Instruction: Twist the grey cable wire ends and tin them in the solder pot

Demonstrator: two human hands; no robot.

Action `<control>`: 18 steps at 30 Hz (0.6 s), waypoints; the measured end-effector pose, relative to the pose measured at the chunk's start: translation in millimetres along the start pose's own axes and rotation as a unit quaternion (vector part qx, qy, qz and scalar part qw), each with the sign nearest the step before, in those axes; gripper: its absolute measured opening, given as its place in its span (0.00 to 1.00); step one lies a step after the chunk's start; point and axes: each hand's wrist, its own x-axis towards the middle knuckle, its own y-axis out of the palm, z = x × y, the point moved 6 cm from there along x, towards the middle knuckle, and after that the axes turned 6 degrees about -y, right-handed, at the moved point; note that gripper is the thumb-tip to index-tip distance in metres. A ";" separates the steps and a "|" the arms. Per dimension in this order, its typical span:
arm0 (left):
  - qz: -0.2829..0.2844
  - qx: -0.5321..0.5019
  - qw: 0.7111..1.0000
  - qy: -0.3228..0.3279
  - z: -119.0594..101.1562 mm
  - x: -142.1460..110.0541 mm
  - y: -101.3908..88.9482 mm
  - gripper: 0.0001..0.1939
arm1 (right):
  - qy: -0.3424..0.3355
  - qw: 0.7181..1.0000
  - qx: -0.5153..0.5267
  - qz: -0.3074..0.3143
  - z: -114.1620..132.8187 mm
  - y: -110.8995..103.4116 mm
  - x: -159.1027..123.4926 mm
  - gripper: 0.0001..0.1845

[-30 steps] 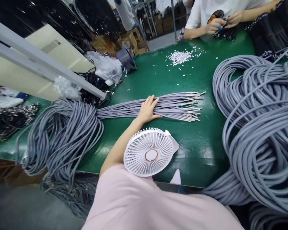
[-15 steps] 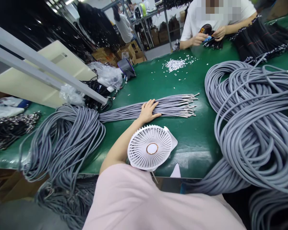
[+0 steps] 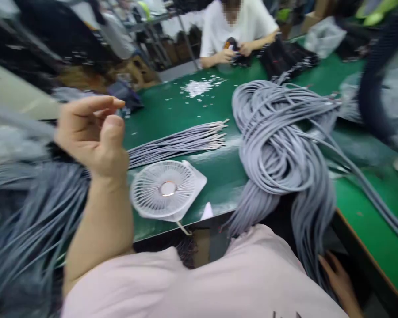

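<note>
Grey cable coil [image 3: 278,145] hanging off tabletop [image 3: 192,106]; right hand [image 3: 338,276] touching it lower right, grip unclear; left hand [image 3: 93,134] hovering loosely curled, holding nothing.

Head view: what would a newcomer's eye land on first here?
The raised left hand fills the near left, fingers curled and holding nothing. To its right a big coil of grey cables spills over the green table edge toward the right hand below. A white fan lies near the front edge.

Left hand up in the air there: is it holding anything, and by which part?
Nothing shows in the raised left hand: its fingers curl loosely, thumb near the forefinger, above the grey cables. The picture is blurred, so something tiny could be missed.
</note>
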 end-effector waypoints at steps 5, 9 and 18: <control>0.337 -0.043 0.929 0.150 -132.0 -4.8 125.9 0.17 | -0.052 0.990 0.001 0.130 -7.5 34.7 -7.3 0.39; 0.474 -0.143 0.793 0.355 -235.3 -51.7 221.7 0.09 | -0.060 0.988 0.031 0.137 -0.9 42.6 -35.3 0.31; 0.598 -0.194 0.602 0.491 -429.1 -288.7 364.1 0.12 | -0.023 0.999 -0.009 -0.045 -11.2 37.6 -98.1 0.31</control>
